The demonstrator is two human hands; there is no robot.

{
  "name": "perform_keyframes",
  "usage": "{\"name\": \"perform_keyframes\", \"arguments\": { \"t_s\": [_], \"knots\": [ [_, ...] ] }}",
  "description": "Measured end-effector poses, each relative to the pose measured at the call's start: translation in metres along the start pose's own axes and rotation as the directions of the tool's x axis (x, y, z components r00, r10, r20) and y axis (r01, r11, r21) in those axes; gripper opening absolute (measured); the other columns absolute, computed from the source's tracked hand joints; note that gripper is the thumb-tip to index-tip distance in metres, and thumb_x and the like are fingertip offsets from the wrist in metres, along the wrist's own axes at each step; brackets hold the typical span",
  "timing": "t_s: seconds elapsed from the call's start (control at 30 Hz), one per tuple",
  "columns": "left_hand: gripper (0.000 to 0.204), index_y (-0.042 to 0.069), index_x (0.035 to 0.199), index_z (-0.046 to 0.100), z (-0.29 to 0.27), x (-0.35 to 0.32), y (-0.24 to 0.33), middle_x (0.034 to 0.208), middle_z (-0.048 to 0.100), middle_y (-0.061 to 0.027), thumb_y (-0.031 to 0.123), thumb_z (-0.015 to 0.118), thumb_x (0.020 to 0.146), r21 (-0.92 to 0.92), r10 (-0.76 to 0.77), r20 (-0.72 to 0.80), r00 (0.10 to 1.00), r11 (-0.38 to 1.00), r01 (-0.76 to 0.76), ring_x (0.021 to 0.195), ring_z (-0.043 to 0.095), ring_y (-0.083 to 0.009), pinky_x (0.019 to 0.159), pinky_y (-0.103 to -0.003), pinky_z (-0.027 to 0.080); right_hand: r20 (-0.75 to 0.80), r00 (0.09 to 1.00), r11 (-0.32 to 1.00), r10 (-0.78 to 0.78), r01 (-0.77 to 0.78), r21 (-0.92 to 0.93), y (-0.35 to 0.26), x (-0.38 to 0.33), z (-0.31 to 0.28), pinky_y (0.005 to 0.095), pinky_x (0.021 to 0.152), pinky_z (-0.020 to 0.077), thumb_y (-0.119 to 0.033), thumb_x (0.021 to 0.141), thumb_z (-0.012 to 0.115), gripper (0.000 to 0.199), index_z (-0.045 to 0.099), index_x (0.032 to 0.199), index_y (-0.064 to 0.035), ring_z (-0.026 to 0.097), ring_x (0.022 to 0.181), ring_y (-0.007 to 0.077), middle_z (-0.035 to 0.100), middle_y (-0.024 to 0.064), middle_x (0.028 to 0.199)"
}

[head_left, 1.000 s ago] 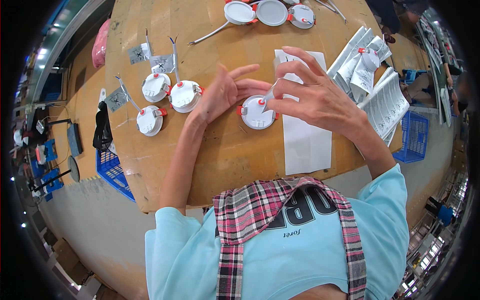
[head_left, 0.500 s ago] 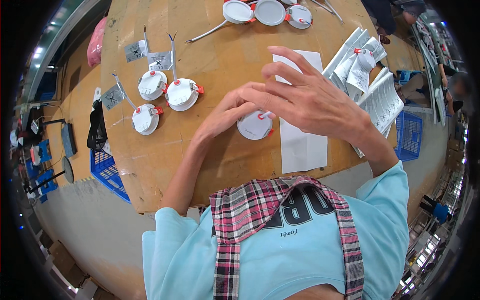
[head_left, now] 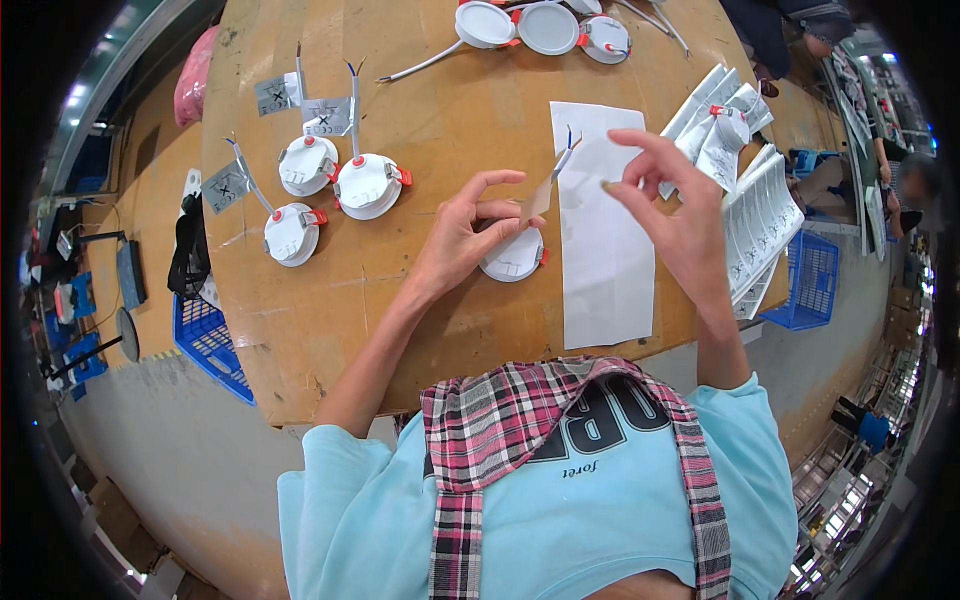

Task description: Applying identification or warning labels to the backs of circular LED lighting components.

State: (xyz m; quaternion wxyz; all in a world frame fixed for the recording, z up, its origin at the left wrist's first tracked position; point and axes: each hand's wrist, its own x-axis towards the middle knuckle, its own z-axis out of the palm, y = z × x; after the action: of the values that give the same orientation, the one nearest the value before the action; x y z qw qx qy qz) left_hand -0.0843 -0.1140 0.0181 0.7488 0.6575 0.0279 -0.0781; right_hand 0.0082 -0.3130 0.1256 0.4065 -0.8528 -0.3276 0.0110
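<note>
A round white downlight [head_left: 512, 258] lies on the table in front of me, its back up. Its cable [head_left: 566, 160] rises with bare wire ends, and a silvery label [head_left: 537, 203] is folded around it like a flag. My left hand [head_left: 470, 228] pinches the lower edge of this label between thumb and fingers, partly covering the downlight. Over the white paper strip [head_left: 608, 270], my right hand [head_left: 675, 205] hangs with thumb and forefinger apart and holds nothing visible. To the left stand three downlights [head_left: 368, 187] with silver labels [head_left: 277, 95] on their upright cables.
Several more downlights [head_left: 548, 28] lie at the far edge. On the right are folded printed sheets [head_left: 755, 225], with a small downlight [head_left: 731, 125] on top. Blue baskets [head_left: 805, 280] stand beyond both table sides. Another person [head_left: 790, 30] is at the far right.
My right hand has drawn back to the right, away from the cable. The label and wire ends, hidden behind it before, now show. My left hand still stays beside the downlight.
</note>
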Motion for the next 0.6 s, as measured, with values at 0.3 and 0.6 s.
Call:
{"name": "perform_keyframes", "arguments": {
  "t_s": [0.3, 0.6],
  "knots": [
    [0.037, 0.003, 0.122, 0.041, 0.011, 0.003, 0.001, 0.111, 0.063, -0.0167, 0.001, 0.053, 0.087, -0.11, -0.091, 0.05, 0.995, 0.989, 0.096, 0.104, 0.06, -0.0192, 0.09, -0.03, 0.046, 0.359, 0.894, 0.902, 0.268, -0.363, 0.232, 0.023, 0.003, 0.022, 0.0213, 0.05, 0.0295, -0.012, 0.079, 0.069, 0.02, 0.066, 0.097, -0.0038, 0.035, 0.054, 0.0031, 0.055, -0.0031, 0.066],
    [0.06, -0.006, 0.135, 0.031, -0.004, 0.051, 0.004, 0.126, 0.052, -0.021, 0.015, 0.055, 0.084, -0.464, -0.045, 0.274, 0.961, 0.868, 0.174, 0.116, 0.052, -0.0259, 0.105, -0.034, 0.036, 0.321, 0.928, 0.9, 0.19, -0.295, 0.32, 0.017, -0.006, 0.024, 0.019, 0.054, 0.0358, -0.011, 0.08, 0.068, 0.01, 0.065, 0.085, -0.0037, 0.044, 0.058, 0.0027, 0.058, -0.0034, 0.071]
  ]
}}
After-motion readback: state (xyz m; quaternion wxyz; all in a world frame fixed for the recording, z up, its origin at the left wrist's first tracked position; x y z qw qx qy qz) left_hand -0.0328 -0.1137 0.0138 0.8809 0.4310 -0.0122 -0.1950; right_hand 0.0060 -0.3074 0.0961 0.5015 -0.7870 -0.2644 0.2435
